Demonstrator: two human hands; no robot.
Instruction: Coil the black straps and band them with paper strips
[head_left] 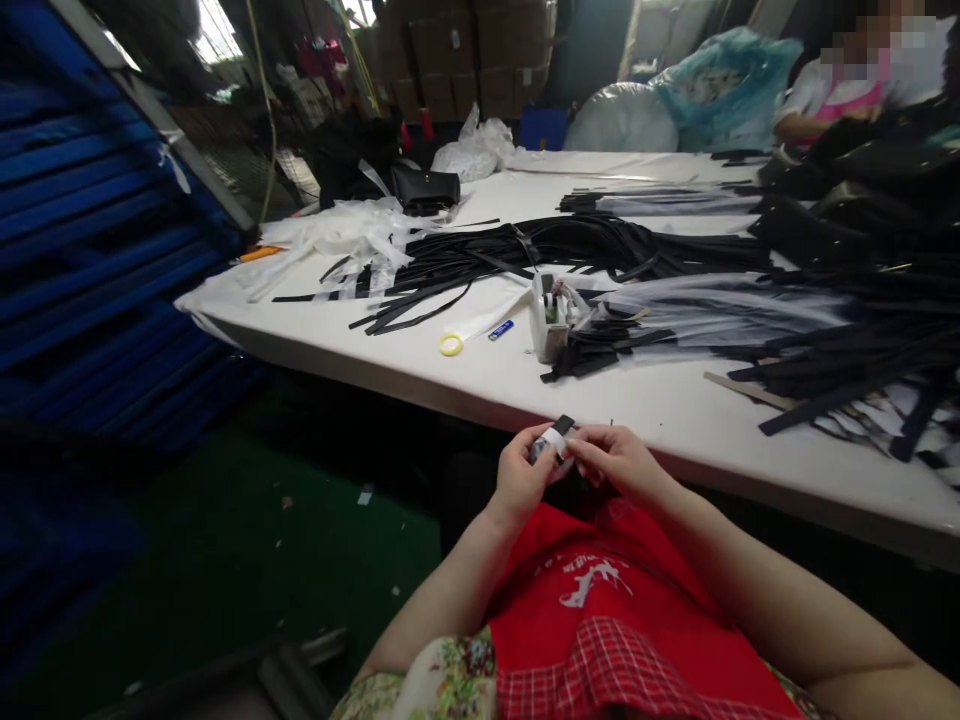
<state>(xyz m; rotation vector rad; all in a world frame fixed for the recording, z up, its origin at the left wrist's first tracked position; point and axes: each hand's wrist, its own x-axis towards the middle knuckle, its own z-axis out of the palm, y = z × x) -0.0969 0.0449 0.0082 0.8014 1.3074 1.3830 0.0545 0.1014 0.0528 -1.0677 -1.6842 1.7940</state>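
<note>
Head view: you are holding a small dark piece (564, 425) with a white band (553, 440) just off the near edge of the worktop (405, 350).
Left hand (523, 468): its fingers are gripping the piece.
Right hand (616, 456): its fingers are touching the band; whether they are pinching it, one cannot tell.
Handling: probably you are doing best by steadying with the left, working lightly with the right.
Forearms: both are angling inward, toward the worktop.

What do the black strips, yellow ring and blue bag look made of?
Black strips: matte, maybe fabric or rubber; they bend in curves.
Yellow ring: likely plastic, evenly bright; finish unclear.
Blue bag: glossy thin plastic, see-through and crinkled.
</note>
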